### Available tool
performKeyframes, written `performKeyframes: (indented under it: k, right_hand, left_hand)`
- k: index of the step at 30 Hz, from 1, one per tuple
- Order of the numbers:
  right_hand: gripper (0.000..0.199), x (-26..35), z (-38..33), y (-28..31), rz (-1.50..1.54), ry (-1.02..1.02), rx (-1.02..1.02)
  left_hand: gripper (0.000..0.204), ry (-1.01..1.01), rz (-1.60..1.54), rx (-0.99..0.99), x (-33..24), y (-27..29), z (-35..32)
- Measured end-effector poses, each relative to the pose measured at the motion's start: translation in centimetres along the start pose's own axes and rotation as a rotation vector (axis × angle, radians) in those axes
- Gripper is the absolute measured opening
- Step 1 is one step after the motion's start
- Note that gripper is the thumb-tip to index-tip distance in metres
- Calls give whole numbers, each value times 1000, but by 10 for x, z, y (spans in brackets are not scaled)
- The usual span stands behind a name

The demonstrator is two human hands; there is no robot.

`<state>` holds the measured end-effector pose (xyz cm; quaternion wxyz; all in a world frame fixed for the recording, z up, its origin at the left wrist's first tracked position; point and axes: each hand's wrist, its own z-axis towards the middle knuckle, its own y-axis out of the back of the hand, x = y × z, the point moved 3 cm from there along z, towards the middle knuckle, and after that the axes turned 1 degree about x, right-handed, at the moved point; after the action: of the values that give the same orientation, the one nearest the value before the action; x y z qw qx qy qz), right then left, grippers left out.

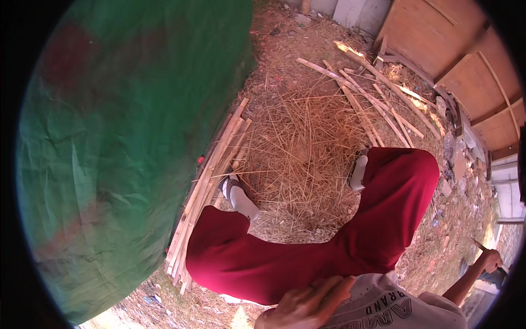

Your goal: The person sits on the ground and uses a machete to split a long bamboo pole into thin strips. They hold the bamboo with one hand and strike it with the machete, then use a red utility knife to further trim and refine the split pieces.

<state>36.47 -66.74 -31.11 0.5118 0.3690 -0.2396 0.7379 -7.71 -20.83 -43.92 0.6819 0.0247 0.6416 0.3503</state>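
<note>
Here, left hand: fingers released, flat on shirt.
Right hand: clenched on a dark handle.
Advice: likely steady grip first.

1 green tarp fills the left side. 1 bundle of bamboo slats lies along its edge, and at least 6 loose bamboo strips are scattered on the 1 heap of straw. 2 feet in sandals show: 1 left, 1 right. 2 hands are visible: 1 left hand, 1 right hand.
</note>
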Motion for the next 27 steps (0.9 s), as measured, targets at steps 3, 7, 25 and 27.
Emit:
performKeyframes:
  k: [3, 7, 25, 27]
  right_hand:
    - [57, -53, 18, 22, 7, -179, -77]
    - [59, -91, 19, 56, -279, -48, -113]
    - [56, -159, -21, 37, -327, -27, 78]
    - [58, -163, -20, 39, -381, 43, 93]
  left_hand:
    - [12, 105, 43, 40, -6, -10, 4]
    - [26, 317, 29, 105, -3, -6, 20]
    - [18, 642, 141, -278, 42, 42, 5]
    - [16, 692, 105, -218, 73, 29, 20]
